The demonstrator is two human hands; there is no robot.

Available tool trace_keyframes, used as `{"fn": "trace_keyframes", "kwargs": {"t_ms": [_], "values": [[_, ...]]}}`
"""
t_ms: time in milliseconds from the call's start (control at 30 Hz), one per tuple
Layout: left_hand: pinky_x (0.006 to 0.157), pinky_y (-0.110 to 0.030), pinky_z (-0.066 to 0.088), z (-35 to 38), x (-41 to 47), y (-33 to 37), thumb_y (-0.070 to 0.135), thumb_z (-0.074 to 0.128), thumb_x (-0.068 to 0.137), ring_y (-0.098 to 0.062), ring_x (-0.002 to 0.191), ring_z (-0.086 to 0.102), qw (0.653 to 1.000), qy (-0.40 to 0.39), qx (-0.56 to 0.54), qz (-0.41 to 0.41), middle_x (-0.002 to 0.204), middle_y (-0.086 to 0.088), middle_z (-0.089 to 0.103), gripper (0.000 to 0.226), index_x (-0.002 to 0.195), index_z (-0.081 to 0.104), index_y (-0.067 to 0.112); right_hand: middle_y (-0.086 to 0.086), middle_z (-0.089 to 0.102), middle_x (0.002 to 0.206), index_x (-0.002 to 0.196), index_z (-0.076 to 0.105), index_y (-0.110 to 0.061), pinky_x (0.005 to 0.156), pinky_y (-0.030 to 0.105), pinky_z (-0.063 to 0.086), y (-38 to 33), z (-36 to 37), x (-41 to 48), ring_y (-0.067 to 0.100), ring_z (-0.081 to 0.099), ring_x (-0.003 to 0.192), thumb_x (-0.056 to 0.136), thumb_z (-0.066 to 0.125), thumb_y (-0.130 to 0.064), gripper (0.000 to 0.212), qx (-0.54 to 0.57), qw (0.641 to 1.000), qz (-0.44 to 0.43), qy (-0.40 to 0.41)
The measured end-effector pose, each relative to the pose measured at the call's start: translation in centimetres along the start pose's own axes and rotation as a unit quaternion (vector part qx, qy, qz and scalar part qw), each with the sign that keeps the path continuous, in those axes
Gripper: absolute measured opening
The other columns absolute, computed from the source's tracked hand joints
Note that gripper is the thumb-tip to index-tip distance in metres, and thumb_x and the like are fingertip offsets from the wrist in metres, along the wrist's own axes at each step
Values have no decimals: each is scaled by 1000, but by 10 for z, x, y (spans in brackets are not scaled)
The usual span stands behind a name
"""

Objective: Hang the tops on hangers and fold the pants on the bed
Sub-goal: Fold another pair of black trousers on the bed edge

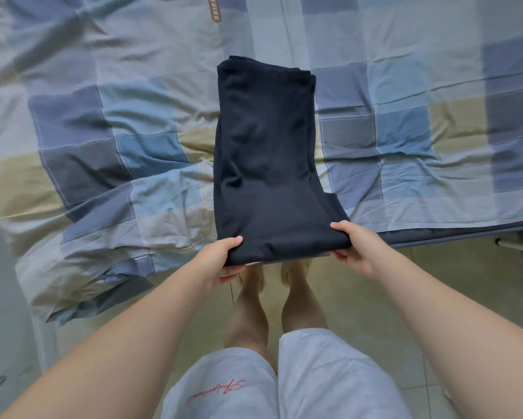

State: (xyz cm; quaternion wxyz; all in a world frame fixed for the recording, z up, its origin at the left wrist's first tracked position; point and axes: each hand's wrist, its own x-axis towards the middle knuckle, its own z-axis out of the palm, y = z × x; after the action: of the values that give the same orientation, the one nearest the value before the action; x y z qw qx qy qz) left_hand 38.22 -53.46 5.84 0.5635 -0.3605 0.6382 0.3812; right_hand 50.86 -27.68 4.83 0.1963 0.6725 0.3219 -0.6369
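Now, pants (266, 152): dark navy, folded lengthwise into one long strip that runs from 6 o'clock to 12 o'clock at the middle of the view.
Pants, far end: lies flat on the quilt (103, 131) at 12 o'clock, layers stacked with their edges nearly even.
Pants, near end: held up at 6 o'clock, past the edge of the bed (435, 237) and above the person's feet (293, 273); a wider part juts out toward 4 o'clock.
Left hand (224, 261): grips the near corner of the pants at 7 o'clock, thumb on top of the cloth, fingers curled beneath it.
Right hand (353, 246): grips the other near corner at 5 o'clock, thumb on top, fingers under the fold.
Quilt: checked in blue, grey and pale yellow, creased, covering the bed from 9 o'clock to 3 o'clock; one corner hangs off the bed at 8 o'clock.
Tag (214, 10): a small brown strip on the quilt at 12 o'clock, lettering too blurred to read.
Floor (359, 297): pale tiles at 5 o'clock, beside the bed.
Shorts (314, 373): light grey, worn by the person, at 6 o'clock, with red script on the left leg.
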Motion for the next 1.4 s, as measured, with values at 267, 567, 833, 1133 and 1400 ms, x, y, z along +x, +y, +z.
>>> {"fn": "trace_keyframes", "kwargs": {"t_ms": [267,567,833,1133,1400], "values": [[74,-35,53,14,-37,95,36,66,93,-20,89,69,989,-31,-136,50,95,-1,70,27,116,62,24,1,66,61,95,62,-14,56,28,52,-92,26,-28,14,60,44,92,68,-20,8,89,995,-33,-26],[68,-33,47,34,-8,258,39,60,95,-16,89,67,982,-13,-157,101,74,3,65,21,92,62,18,0,61,57,79,63,-15,56,23,52,-221,71,8,11,62,45,92,57,-17,14,163,983,-51,-66],[72,-29,47,58,47,338,47,52,100,-12,102,65,963,14,-108,248,110,7,70,37,123,64,21,2,71,109,109,65,-15,81,34,49,-286,116,66,18,64,103,98,57,-27,18,166,974,-119,-98],[121,-44,17,51,125,269,59,48,95,-22,153,12,653,227,574,438,167,6,18,60,151,37,38,-9,13,168,158,23,-38,123,45,17,-216,113,137,16,13,154,96,57,-42,70,-454,836,-306,-23],[121,-50,17,47,124,260,56,62,89,-30,153,3,683,272,506,450,169,1,-2,83,157,19,37,-10,9,168,158,19,-37,119,51,21,-197,82,145,19,10,153,97,57,-42,72,-514,773,-369,38]]}}
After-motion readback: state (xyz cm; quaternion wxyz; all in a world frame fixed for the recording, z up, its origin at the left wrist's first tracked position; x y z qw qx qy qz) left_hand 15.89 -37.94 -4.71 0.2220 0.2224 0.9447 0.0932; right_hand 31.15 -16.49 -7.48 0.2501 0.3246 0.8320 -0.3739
